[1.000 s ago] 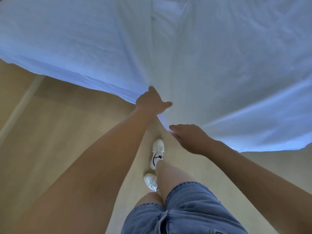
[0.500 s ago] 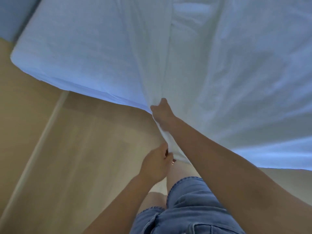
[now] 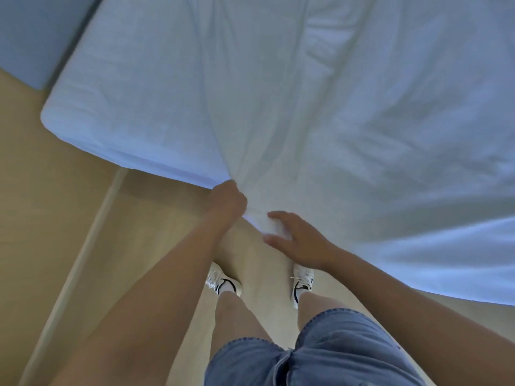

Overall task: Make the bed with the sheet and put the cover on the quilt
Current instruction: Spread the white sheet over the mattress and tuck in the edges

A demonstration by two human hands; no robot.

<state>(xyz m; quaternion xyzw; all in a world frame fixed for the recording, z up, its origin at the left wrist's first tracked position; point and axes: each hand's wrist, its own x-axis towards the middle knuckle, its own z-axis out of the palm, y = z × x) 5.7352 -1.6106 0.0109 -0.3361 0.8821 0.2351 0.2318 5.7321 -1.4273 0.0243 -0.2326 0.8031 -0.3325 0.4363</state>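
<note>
We stand on a light wooden floor (image 3: 55,218) just beside the bed (image 3: 80,135), and we look down along our two bare arms. The white sheet (image 3: 306,121) lies spread over the bed and fills most of the upper part of the view. It is wrinkled on the right side. Long folds run across it and come together at one point on its near edge, directly in front of us. Our left hand (image 3: 227,200) is at this point: its fingers are curled tightly round the gathered cloth and hold it, and the fingertips are hidden under the fabric. Our right hand (image 3: 298,240) is just beside it, a little lower and nearer to us. It is wide, with the thumb and the fingers (image 3: 271,240) spread on the two sides of a small bunch of the sheet's edge; they touch the cloth but are not closed on it. At the left the sheet covers the rounded corner of the bed, and beyond this corner there is a grey-blue surface (image 3: 33,37) which we cannot identify. A pale strip (image 3: 83,246) runs across the floor on the left. Under the hands we see our white left shoe (image 3: 223,282) and white right shoe (image 3: 302,282), set a little apart, and below them our blue denim shorts (image 3: 320,355).
</note>
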